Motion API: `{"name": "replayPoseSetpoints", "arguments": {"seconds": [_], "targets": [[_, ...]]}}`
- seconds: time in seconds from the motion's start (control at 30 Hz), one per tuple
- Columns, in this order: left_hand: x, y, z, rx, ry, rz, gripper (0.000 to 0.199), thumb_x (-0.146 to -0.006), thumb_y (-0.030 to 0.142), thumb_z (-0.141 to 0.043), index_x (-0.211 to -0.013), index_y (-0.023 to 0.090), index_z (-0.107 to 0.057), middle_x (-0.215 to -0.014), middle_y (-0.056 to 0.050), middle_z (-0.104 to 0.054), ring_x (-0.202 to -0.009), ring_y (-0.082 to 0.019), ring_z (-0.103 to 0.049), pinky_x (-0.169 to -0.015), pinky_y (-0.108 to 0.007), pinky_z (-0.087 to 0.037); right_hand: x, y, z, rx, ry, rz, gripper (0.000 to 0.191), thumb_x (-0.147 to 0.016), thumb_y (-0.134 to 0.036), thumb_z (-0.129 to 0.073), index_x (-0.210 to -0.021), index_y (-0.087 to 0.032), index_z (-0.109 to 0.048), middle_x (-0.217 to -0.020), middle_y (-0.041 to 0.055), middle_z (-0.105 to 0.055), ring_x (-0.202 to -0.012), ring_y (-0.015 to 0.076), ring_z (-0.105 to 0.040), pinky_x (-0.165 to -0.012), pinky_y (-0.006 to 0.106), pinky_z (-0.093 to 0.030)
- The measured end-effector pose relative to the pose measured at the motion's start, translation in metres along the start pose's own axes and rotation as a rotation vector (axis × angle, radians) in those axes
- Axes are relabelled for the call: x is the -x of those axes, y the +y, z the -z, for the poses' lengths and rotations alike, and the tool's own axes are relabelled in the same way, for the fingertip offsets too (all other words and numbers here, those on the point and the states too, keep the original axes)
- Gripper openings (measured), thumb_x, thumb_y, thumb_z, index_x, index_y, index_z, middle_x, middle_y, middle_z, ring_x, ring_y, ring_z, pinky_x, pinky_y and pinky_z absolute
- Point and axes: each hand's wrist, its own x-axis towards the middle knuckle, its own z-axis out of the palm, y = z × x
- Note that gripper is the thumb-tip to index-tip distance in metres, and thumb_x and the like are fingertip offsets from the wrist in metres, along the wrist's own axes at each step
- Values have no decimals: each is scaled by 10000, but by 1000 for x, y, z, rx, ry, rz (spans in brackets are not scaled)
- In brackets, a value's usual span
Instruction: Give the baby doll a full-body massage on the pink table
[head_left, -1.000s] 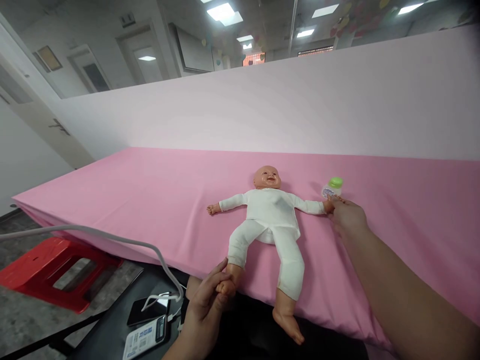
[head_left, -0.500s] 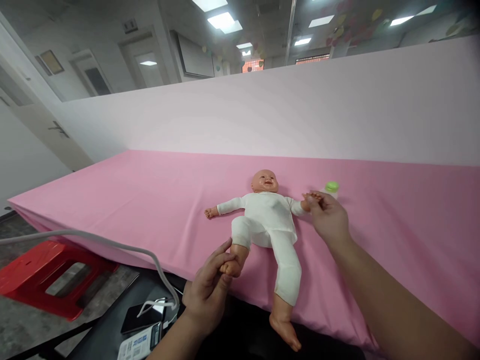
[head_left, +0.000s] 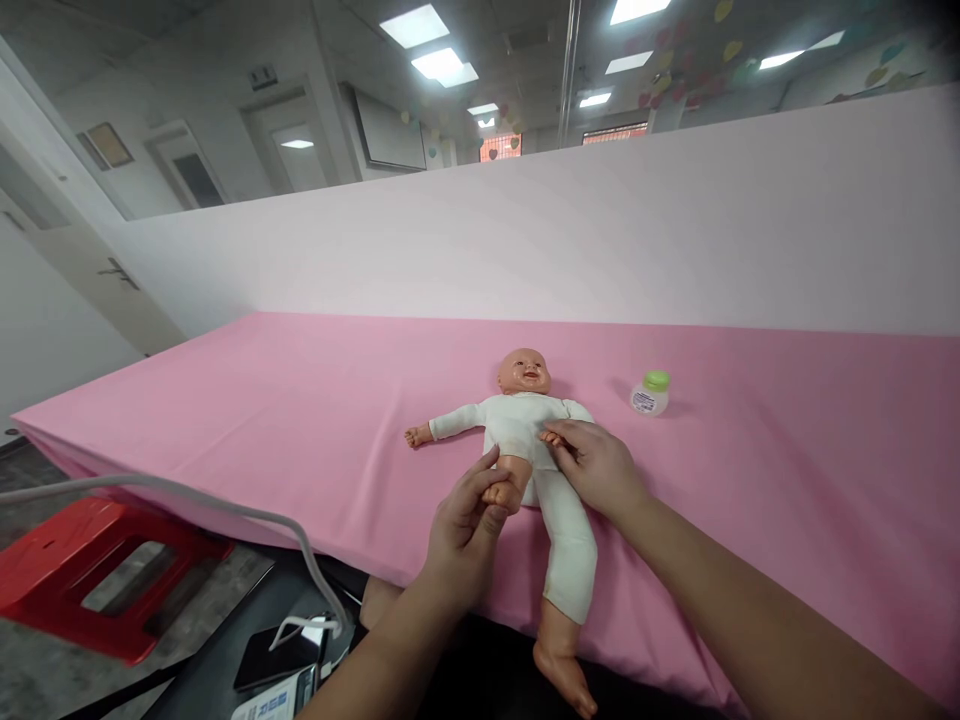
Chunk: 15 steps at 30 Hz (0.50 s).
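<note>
A baby doll (head_left: 525, 425) in white clothes lies on its back on the pink sheet (head_left: 315, 400), head toward the wall. My left hand (head_left: 469, 525) is closed round one of its feet, and that leg is bent up toward the belly. My right hand (head_left: 596, 465) grips the doll's hand at the other side, holding it over the front of the body. The doll's other leg lies straight, its bare foot (head_left: 562, 665) past the near edge. Its other arm is stretched out to the left.
To the doll's right stands a small clear bottle with a green cap (head_left: 651, 393). A red stool (head_left: 97, 570) is at the lower left. Near my left arm lie a black phone (head_left: 274, 655), a white device (head_left: 277, 695) and a grey cable (head_left: 225, 508).
My right hand has brought the doll's arm inward across its body, uncovering the bottle. My left hand has pushed the held foot up toward the belly, bending that leg further.
</note>
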Motion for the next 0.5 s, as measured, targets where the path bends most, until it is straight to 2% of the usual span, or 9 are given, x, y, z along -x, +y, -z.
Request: {"name": "replayPoseSetpoints", "arguments": {"seconds": [0.1,0.17,0.23,0.33,0.43,0.5], "targets": [[1,1,3,23,3,10,336,-1028,422,-598,-1296,241,-688,-1517,-129,-592,-1464,-323,-499,-1216,-538,-402,0,-2,0,3,-4,-15,319,-958,-245,-546,-1199,-251,-756,-1221,39,-781,-1148,273,-715,-996,452,-567],[5,2,8,30,8,17,342,-1025,423,-604,-1299,237,-690,-1520,-130,-590,-1458,-330,-504,-1220,-543,-395,0,-3,4,-26,1,-78,314,-960,-277,-557,-1204,-259,-754,-1213,32,-784,-1118,268,-724,-978,444,-571],[12,2,14,30,12,47,344,-1023,414,-609,-1311,244,-688,-1534,-124,-579,-1465,-332,-495,-1221,-537,-397,-2,-1,10,-79,38,-180,306,-962,-332,-578,-1207,-277,-754,-1189,24,-789,-1065,254,-737,-947,417,-577],[32,-2,25,38,59,110,356,-1020,409,-611,-1337,262,-683,-1568,-113,-546,-1430,-333,-535,-1189,-525,-446,-4,11,23,-155,165,-373,328,-941,-429,-631,-1206,-276,-749,-1131,33,-798,-1009,248,-744,-924,392,-573],[59,-11,37,27,135,151,376,-991,456,-643,-1303,260,-715,-1538,-116,-578,-1366,-352,-597,-1135,-522,-509,-6,35,35,-168,298,-576,371,-918,-470,-655,-1229,-281,-726,-1147,42,-790,-1043,263,-729,-946,414,-550],[76,-16,46,-31,147,193,378,-965,487,-666,-1268,275,-743,-1498,-109,-618,-1349,-361,-610,-1136,-523,-511,-5,53,40,-176,345,-709,365,-899,-489,-668,-1197,-287,-727,-1130,43,-787,-1020,272,-727,-895,420,-556]]}}
